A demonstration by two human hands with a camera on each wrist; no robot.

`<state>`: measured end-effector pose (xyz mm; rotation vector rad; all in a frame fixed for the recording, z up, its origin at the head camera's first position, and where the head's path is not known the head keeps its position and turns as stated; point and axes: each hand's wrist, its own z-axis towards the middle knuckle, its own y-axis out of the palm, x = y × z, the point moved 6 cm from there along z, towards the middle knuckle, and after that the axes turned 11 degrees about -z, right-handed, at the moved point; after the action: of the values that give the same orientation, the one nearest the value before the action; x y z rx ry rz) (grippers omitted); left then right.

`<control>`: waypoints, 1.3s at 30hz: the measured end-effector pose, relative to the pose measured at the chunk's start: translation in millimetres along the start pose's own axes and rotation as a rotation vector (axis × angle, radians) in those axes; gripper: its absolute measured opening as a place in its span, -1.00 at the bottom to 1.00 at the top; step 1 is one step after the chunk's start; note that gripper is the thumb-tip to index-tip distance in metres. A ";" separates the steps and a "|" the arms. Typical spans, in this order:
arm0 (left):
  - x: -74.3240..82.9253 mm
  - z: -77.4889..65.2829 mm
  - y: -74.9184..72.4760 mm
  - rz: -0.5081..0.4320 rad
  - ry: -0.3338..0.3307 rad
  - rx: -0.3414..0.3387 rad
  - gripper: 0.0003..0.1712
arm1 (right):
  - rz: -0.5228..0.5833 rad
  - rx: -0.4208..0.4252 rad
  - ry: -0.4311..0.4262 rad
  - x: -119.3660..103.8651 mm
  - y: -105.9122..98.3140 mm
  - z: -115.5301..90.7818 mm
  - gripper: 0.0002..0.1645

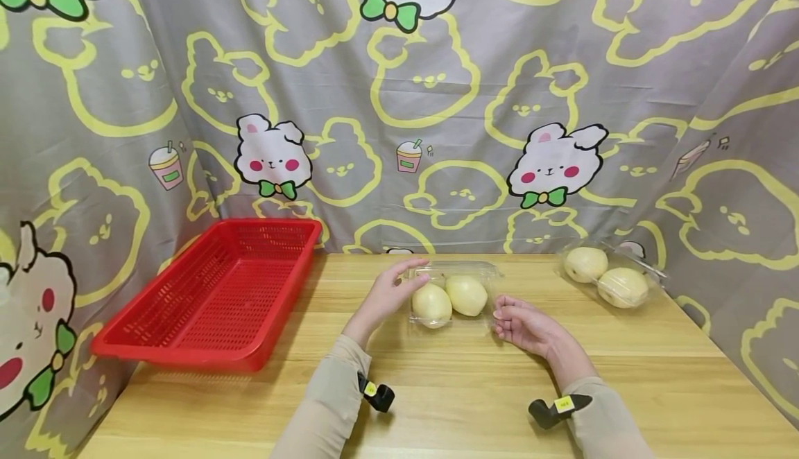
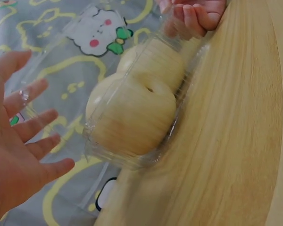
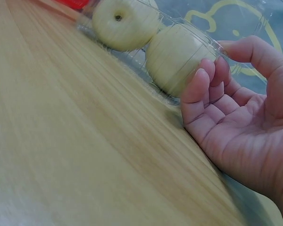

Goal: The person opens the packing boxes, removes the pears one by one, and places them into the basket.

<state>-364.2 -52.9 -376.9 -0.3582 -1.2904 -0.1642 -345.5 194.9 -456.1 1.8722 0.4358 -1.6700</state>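
A clear plastic clamshell box sits on the table with two pale yellow pears inside. My left hand is at the box's left end. In the left wrist view its fingers are spread, straight and apart from the pears. On the opposite end, my right hand has its fingers curled and pinches the box's edge between thumb and fingertips. The right wrist view shows that thumb against the plastic rim, beside the nearer pear.
A red perforated basket stands on the left. At the back right lies a second clear box with two more pears. A patterned grey curtain encloses the wooden table behind and at the sides.
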 end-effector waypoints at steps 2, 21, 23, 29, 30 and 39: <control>-1.4 0.8 -0.1 -0.023 0.010 -0.007 -0.47 | 0.002 0.004 0.003 0.0 -0.4 -0.1 -0.61; -27.0 19.2 -6.9 -0.267 0.003 0.012 -0.42 | 0.001 0.017 0.005 0.9 -0.3 1.9 -0.65; -27.3 19.1 -6.8 -0.273 0.001 0.013 -0.41 | 0.000 0.019 0.010 1.6 0.3 1.3 -0.64; -16.4 15.6 -4.9 -0.327 0.002 0.000 -0.39 | -0.001 0.022 0.007 2.4 -1.9 0.3 -0.61; -17.0 15.9 -5.2 -0.342 -0.002 0.001 -0.39 | -0.001 0.023 0.007 2.6 -2.2 0.6 -0.61; -44.5 23.4 -7.7 -0.408 -0.031 0.066 -0.33 | 0.013 0.020 0.005 1.6 -1.5 -0.4 -0.69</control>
<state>-400.1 -55.5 -412.8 -0.0371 -1.3848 -0.4609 -345.8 196.2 -457.9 1.8902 0.4090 -1.6671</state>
